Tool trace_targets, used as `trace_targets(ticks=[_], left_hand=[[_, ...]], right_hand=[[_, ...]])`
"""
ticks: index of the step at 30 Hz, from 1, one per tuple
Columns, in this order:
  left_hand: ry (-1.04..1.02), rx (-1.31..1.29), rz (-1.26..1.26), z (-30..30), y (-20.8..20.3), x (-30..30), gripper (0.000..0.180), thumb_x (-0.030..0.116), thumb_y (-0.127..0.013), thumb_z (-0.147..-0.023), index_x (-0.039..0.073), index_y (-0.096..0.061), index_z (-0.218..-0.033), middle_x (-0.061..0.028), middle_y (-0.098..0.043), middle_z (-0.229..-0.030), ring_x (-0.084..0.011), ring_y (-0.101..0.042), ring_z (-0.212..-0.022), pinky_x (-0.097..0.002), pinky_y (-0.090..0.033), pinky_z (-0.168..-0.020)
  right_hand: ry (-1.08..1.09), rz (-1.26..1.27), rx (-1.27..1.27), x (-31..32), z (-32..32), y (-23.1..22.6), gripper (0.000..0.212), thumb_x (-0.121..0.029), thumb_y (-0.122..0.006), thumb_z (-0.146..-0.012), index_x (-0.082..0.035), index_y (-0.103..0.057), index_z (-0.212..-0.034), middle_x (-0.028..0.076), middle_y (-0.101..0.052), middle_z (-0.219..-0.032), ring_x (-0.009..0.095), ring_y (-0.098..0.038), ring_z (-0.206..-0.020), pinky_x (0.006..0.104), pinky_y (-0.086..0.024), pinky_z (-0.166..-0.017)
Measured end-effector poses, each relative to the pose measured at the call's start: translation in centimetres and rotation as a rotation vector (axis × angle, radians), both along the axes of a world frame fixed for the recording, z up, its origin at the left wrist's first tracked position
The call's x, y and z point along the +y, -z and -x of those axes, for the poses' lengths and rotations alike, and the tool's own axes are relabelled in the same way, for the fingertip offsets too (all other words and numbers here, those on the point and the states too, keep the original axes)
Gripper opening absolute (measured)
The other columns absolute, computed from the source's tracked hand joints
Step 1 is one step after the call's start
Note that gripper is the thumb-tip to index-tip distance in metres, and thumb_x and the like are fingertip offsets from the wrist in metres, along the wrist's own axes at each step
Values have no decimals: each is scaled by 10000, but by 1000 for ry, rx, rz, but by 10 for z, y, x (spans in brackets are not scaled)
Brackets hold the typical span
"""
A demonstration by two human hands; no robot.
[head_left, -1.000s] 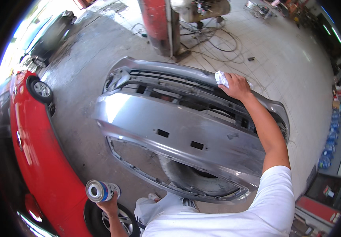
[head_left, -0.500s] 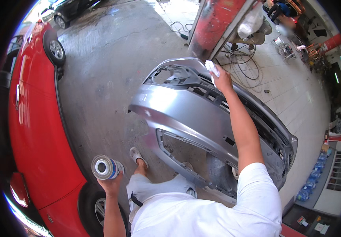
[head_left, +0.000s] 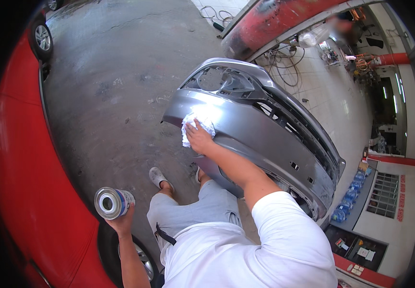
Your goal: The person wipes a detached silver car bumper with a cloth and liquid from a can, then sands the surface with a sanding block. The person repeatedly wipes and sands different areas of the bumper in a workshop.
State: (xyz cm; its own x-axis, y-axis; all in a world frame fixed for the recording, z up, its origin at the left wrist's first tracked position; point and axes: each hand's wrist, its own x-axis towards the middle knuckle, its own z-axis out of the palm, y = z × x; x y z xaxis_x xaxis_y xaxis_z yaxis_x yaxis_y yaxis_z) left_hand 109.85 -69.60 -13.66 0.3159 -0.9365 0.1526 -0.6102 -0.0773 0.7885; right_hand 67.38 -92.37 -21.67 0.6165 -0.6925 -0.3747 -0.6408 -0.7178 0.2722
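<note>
Two hands, both occupied: right hand point(head_left: 198, 138) laid flat, fingers loosely spread, over a white cloth point(head_left: 206, 126) against the left end of the grey bumper point(head_left: 258, 129); left hand point(head_left: 122, 222) curled around a metal can point(head_left: 117, 199) at near left, far-side fingers hidden. Likeliest trouble: a spill from the seemingly uncapped can, caused by tilting during a long reach; possibly also scratches from grit under the cloth, or cloth snagging on the bumper's left corner, just beside it. Widest room over the grey floor point(head_left: 111, 105), far left; tighter near left, beside the red car point(head_left: 25, 168), exact gap hard to judge.
</note>
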Motion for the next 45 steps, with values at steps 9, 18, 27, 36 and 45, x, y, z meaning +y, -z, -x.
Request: trace_targets(ticks=[9, 18, 27, 36, 45], left_hand=[[38, -42, -34, 14, -8, 9, 892, 143, -977, -616, 1, -535, -1377, -137, -627, -1324, -280, -611, -1239, -411, -438, -1121], [143, -87, -17, 59, -37, -28, 826, 153, -980, -605, 21, -586, -1320, -117, -668, -1261, -268, -651, -1171, -415, -474, -1079], [151, -176, -31, 101, -56, -27, 845, 224, -978, -649, 11, -575, -1361, -151, -662, -1287, -310, -636, -1221, -432, -471, -1096], [205, 18, -85, 91, -31, -28, 821, 216, -977, -619, 40, -597, -1325, -92, -683, -1247, -268, -672, -1153, -415, -497, -1050], [172, -187, -68, 72, -31, 10, 769, 204, -967, -625, 43, -623, -1293, -121, -691, -1239, -300, -674, -1156, -422, -493, -1063]], right_hand=[[407, 118, -259, 79, 113, -126, 675, -372, -700, -903, -73, -539, -1486, 93, -446, -1625, 336, -359, -1529, 604, -210, -1237], [634, 276, -294, 151, 165, -154, 668, -328, -720, -887, -57, -555, -1475, 103, -442, -1627, 350, -342, -1537, 602, -181, -1243], [992, -418, -968, 84, -8, -133, 469, -330, -720, -909, -74, -634, -1292, 228, -734, -1057, 435, -684, -1073, 503, -516, -976], [1248, -461, -516, 101, 35, -188, 1110, -565, -649, -954, -65, 43, -1663, 348, -718, -1031, 491, -721, -995, 542, -567, -909], [1204, -319, -341, 33, 23, -156, 1065, -501, -675, -949, 90, -92, -1616, 322, -693, -1211, 430, -704, -1122, 476, -540, -1009]])
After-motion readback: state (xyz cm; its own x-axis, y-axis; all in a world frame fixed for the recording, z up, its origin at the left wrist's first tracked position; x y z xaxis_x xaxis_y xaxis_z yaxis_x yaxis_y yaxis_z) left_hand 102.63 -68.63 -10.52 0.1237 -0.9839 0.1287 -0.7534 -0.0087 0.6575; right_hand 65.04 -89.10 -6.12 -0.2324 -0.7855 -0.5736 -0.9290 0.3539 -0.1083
